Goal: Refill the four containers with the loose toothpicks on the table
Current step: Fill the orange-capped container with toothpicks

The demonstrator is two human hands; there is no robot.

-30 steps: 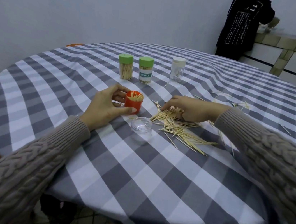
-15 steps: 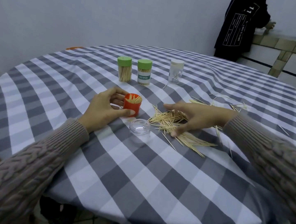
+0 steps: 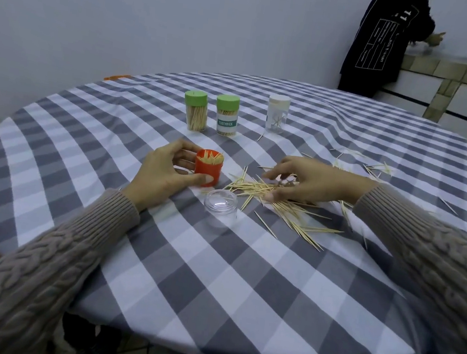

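Observation:
My left hand (image 3: 164, 172) grips an open orange container (image 3: 209, 169) partly filled with toothpicks, upright on the checked tablecloth. Its clear lid (image 3: 220, 205) lies in front of it. My right hand (image 3: 308, 182) hovers over a pile of loose toothpicks (image 3: 279, 203), fingers spread and lightly curled, thumb tip touching the pile. Farther back stand two green-capped containers (image 3: 195, 111) (image 3: 227, 115) holding toothpicks and a clear white-capped container (image 3: 277, 113) that looks nearly empty.
More loose toothpicks (image 3: 373, 168) are scattered at the right behind my wrist. The round table (image 3: 240, 296) has a drooping cloth edge close to me. A person in a black shirt (image 3: 377, 41) stands at the far right by a tiled ledge.
My right hand went from curled low on the pile to flat on it, and now is raised with fingers spread. The left hand kept holding the orange container.

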